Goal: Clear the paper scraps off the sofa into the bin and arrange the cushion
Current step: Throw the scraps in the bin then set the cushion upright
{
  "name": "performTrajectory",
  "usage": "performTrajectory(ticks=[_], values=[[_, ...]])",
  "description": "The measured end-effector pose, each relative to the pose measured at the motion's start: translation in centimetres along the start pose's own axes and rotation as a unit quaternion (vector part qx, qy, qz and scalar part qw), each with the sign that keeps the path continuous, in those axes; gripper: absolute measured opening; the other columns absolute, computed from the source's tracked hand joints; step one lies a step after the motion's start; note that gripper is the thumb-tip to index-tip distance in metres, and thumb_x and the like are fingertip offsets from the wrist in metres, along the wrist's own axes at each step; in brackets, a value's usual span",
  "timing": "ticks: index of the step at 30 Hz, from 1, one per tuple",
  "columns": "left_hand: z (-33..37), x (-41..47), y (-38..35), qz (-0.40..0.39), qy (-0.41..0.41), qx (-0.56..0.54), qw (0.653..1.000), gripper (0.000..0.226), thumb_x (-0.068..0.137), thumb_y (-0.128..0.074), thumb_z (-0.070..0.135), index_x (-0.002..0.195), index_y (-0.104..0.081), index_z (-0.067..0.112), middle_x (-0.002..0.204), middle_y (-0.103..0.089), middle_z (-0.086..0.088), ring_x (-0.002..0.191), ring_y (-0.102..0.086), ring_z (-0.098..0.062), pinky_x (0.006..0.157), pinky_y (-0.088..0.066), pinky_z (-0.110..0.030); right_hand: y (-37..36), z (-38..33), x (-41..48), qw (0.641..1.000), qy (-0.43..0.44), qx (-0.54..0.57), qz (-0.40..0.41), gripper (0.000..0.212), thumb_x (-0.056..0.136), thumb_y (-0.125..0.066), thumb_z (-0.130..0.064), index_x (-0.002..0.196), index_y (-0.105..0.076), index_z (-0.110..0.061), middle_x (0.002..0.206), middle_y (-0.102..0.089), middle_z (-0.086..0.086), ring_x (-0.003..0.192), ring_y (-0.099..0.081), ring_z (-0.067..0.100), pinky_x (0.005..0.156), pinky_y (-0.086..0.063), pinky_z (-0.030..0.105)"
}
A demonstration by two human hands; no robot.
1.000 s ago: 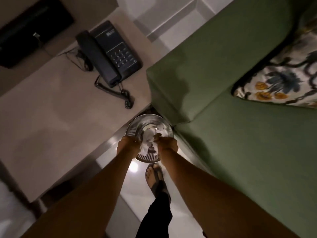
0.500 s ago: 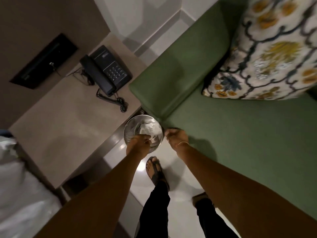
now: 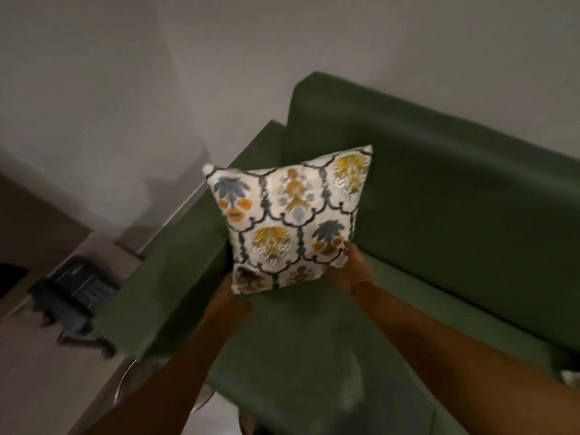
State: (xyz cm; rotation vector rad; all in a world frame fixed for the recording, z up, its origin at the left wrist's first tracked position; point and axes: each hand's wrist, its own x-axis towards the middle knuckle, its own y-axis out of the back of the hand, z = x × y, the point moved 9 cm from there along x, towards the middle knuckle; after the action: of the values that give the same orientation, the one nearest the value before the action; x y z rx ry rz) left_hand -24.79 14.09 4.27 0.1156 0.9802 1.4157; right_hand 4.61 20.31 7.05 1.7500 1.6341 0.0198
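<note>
A white cushion (image 3: 290,219) with yellow, blue and orange flower patterns stands upright in the left corner of the green sofa (image 3: 455,221). My left hand (image 3: 227,295) is at its lower left corner, mostly hidden behind it. My right hand (image 3: 353,266) grips its lower right corner. The metal bin (image 3: 128,383) shows only as a rim edge under my left forearm, on the floor by the sofa's armrest. A small white scrap (image 3: 569,376) lies on the seat at the far right edge.
A beige side table (image 3: 37,372) stands left of the sofa with a black telephone (image 3: 73,293) on it. A pale wall runs behind the sofa. The green armrest (image 3: 175,277) lies between cushion and table.
My view swung up from the bin to the sofa. Both hands left the bin's rim and moved onto the cushion's lower corners; the cushion now stands upright.
</note>
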Motion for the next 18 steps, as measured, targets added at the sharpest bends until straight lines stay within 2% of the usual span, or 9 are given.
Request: performTrajectory(ticks=[2,3,5,6,9,13,16,18], values=[[2.3,2.9,0.4,0.008,0.0,-0.088,0.996,0.092,0.068,-0.078,0.025,0.146,-0.03,0.016,0.147,-0.043,-0.006,0.131,-0.045,-0.028,0.11,-0.036,-0.047,2.6,-0.5,3.1,1.0,-0.006,0.02,0.02,0.08,0.069,-0.081,-0.013,0.138,-0.041,-0.012,0.134,-0.055,0.014,0.117,-0.055,0.027,0.09,-0.043,0.024],[3.0,4.4,0.4,0.009,0.01,-0.143,0.99,0.096,0.064,-0.079,0.025,0.146,-0.03,0.018,0.148,-0.042,-0.007,0.131,-0.044,-0.029,0.109,-0.037,-0.052,2.8,-0.4,4.6,0.999,-0.021,0.034,0.006,0.086,0.067,-0.082,-0.011,0.14,-0.037,-0.009,0.135,-0.053,0.014,0.123,-0.052,0.03,0.099,-0.043,0.033],[3.3,6.8,0.1,0.023,0.054,-0.227,0.972,0.094,0.063,-0.079,0.012,0.144,-0.033,0.018,0.145,-0.047,-0.012,0.127,-0.05,-0.036,0.104,-0.042,-0.058,1.8,-0.3,7.3,0.993,-0.033,0.108,-0.037,0.089,0.063,-0.082,0.004,0.139,-0.035,-0.002,0.137,-0.052,0.018,0.128,-0.049,0.036,0.105,-0.042,0.05],[3.2,7.7,-0.2,0.033,0.071,-0.244,0.967,0.089,0.064,-0.077,0.005,0.142,-0.035,0.018,0.141,-0.051,-0.015,0.121,-0.054,-0.039,0.099,-0.045,-0.059,1.0,-0.1,8.2,0.988,-0.041,0.143,-0.05,0.093,0.059,-0.082,0.012,0.138,-0.034,0.0,0.137,-0.05,0.02,0.129,-0.048,0.037,0.105,-0.042,0.054],[2.5,8.2,-1.0,0.072,0.095,-0.234,0.965,0.083,0.063,-0.07,-0.003,0.137,-0.04,0.02,0.135,-0.056,-0.014,0.117,-0.056,-0.039,0.098,-0.046,-0.058,-1.3,1.3,9.1,0.972,-0.063,0.215,-0.065,0.106,0.053,-0.081,0.019,0.14,-0.026,-0.005,0.139,-0.047,0.018,0.13,-0.044,0.034,0.105,-0.042,0.052],[3.0,7.4,-1.5,0.117,0.082,-0.225,0.964,0.083,0.062,-0.066,-0.005,0.136,-0.043,0.026,0.134,-0.057,-0.008,0.121,-0.052,-0.034,0.102,-0.043,-0.052,-1.3,3.2,7.9,0.957,-0.048,0.281,-0.052,0.099,0.052,-0.084,0.01,0.135,-0.037,-0.015,0.13,-0.057,0.008,0.124,-0.05,0.028,0.103,-0.044,0.045],[6.1,6.7,-2.6,0.085,0.03,-0.221,0.971,0.078,0.064,-0.063,-0.008,0.132,-0.047,0.024,0.13,-0.059,-0.006,0.118,-0.054,-0.03,0.097,-0.045,-0.045,1.8,5.5,4.6,0.947,-0.031,0.317,0.024,0.09,0.05,-0.088,0.003,0.125,-0.045,-0.021,0.12,-0.063,0.001,0.116,-0.058,0.024,0.097,-0.05,0.045],[9.6,6.8,-4.7,0.026,-0.009,-0.213,0.977,0.075,0.064,-0.065,-0.008,0.129,-0.048,0.025,0.127,-0.06,-0.005,0.116,-0.055,-0.027,0.094,-0.046,-0.042,5.0,7.9,1.7,0.93,-0.018,0.349,0.11,0.086,0.052,-0.088,0.004,0.124,-0.047,-0.02,0.118,-0.067,0.0,0.11,-0.063,0.021,0.091,-0.054,0.045]])
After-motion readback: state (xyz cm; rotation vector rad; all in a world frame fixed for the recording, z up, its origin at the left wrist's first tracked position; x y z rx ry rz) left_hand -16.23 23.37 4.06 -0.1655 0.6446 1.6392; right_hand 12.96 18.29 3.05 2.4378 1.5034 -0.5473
